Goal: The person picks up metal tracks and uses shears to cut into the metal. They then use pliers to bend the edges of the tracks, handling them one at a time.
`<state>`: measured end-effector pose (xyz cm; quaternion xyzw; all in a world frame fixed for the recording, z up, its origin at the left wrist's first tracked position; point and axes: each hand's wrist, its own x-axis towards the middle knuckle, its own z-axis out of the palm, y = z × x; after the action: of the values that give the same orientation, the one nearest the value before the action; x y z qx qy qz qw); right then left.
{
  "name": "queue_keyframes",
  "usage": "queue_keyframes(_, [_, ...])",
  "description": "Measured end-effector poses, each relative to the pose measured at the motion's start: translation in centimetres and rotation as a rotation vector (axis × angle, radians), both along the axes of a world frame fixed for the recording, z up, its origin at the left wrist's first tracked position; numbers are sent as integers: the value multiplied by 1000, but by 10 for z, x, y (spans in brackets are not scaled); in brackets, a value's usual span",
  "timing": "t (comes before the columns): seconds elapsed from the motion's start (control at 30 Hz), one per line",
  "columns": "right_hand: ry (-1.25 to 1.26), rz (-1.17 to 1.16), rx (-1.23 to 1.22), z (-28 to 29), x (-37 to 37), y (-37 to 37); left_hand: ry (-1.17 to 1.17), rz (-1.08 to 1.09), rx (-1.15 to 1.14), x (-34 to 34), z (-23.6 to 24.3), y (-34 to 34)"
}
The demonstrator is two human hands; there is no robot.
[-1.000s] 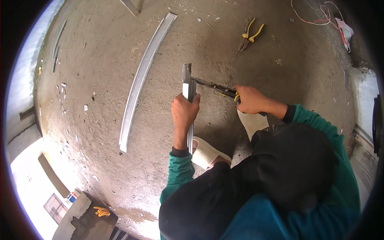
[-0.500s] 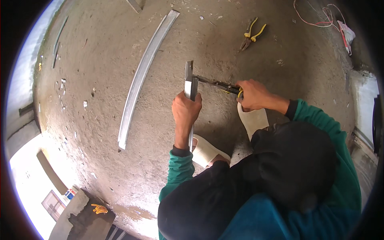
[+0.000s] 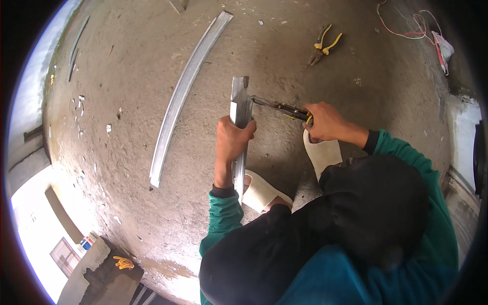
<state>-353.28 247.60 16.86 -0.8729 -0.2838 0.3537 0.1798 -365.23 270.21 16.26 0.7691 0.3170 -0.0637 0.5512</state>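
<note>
My left hand [image 3: 233, 137] is wrapped round a galvanised metal channel [image 3: 240, 101], which stands out beyond my fist and runs back under my wrist. My right hand [image 3: 324, 122] grips a pair of tin snips [image 3: 282, 107] with dark jaws and yellow-and-black handles. The tips of the snips meet the right edge of the channel, just above my left fingers. Whether the blades bite into the metal is too small to tell. To the left, a longer metal channel [image 3: 190, 91] lies on the floor.
Yellow-handled pliers [image 3: 323, 47] lie on the rough concrete floor [image 3: 269, 61] ahead on the right. Red and white wires [image 3: 418, 29] are at the far right. Metal scraps [image 3: 109, 128] dot the left side. Orange gloves [image 3: 123, 263] rest at the lower left. My sandals [image 3: 323, 152] flank the work.
The channel in my left hand has turned, so more of its broad face shows. The snips have shifted slightly to the right with my right hand, still at the channel's edge.
</note>
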Motion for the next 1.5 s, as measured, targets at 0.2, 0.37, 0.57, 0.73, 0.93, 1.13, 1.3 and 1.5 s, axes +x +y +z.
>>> queue_keyframes(0.2, [29,85,-57,9,3,1,-4,-125,-289,-3,11,20])
queue_keyframes(0.37, [-93,66,92,8,-2,-5,34,-187,-399,2,15,23])
queue_keyframes(0.57, [-47,77,117,3,-7,-5,-40,-227,-587,-4,1,31])
queue_keyframes(0.73, [-4,81,123,9,-4,-9,-68,-248,-652,-3,4,28])
queue_keyframes(0.93, [21,143,164,21,7,-17,-57,-205,-718,-7,9,32])
queue_keyframes(1.13, [277,401,87,67,51,-37,-34,-243,-1013,-19,12,52])
queue_keyframes(1.3, [410,347,-95,102,75,-34,156,-645,-943,-5,46,51])
queue_keyframes(1.5, [273,575,-8,106,80,-28,229,-888,-779,10,62,62])
